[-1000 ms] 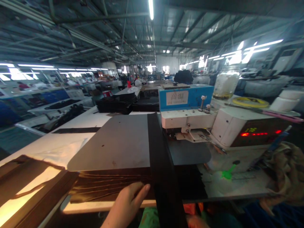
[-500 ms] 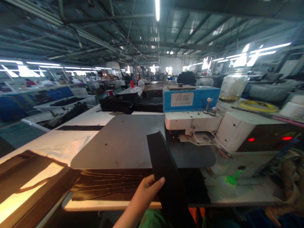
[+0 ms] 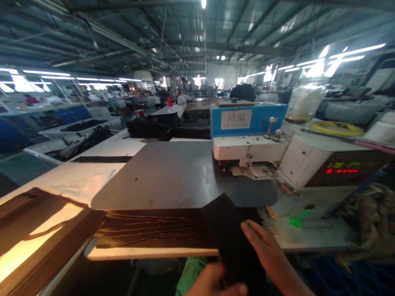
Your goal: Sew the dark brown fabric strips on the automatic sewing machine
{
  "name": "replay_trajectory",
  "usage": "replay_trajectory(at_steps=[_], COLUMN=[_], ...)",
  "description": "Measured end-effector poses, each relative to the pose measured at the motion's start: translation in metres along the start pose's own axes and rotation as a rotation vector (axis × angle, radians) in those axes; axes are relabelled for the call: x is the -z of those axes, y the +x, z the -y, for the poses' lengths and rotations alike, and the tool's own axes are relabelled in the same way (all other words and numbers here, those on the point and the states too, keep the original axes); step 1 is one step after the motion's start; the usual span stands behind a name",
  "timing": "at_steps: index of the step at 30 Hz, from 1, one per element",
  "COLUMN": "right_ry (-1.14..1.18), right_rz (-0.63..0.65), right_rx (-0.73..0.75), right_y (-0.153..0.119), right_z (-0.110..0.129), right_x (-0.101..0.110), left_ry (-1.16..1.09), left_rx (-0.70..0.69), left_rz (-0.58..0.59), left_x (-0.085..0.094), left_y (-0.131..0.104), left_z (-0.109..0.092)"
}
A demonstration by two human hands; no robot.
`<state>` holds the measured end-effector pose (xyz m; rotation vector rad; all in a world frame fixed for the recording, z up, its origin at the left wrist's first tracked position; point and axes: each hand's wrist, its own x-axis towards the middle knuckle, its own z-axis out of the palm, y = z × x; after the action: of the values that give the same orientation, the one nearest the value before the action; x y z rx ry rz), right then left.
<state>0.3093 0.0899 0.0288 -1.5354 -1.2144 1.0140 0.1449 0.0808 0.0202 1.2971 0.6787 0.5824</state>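
A dark strip of fabric (image 3: 233, 236) slants down from the front edge of a grey metal plate (image 3: 173, 172) toward my body. At its right edge my right hand (image 3: 265, 246) grips it, fingers pressed together on the cloth. My left hand (image 3: 212, 281), slightly blurred at the bottom of the view, is closed on the strip's lower left side. Under the plate lies a stack of folded dark fabric (image 3: 151, 230). The white sewing machine head (image 3: 249, 149), with a blue cover (image 3: 265, 117), stands beyond the strip to the right.
At the left are brown-black fabric pieces (image 3: 40, 222). Dark stacks (image 3: 151, 126) sit behind the plate. To the right are a lit control panel (image 3: 342, 168), a green plastic piece (image 3: 298, 219), a glass jar (image 3: 305, 100), a yellow ring (image 3: 336, 128) and crumpled cloth (image 3: 370, 222).
The strip has come off the plate toward me, its top end now near the plate's front edge. My right hand has appeared on its right edge; my left hand has moved down. Panel digits now show.
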Motion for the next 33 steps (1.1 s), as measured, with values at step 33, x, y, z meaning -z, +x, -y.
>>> replay_trajectory(at_steps=[33], right_ry=[-0.504], right_rz=[0.197], right_rx=[0.57], right_y=[-0.01], right_z=[0.028], right_x=[-0.001], left_ry=[0.775], left_rx=[-0.169], left_rz=[-0.214], left_x=[0.016], left_y=[0.009], left_z=[-0.049])
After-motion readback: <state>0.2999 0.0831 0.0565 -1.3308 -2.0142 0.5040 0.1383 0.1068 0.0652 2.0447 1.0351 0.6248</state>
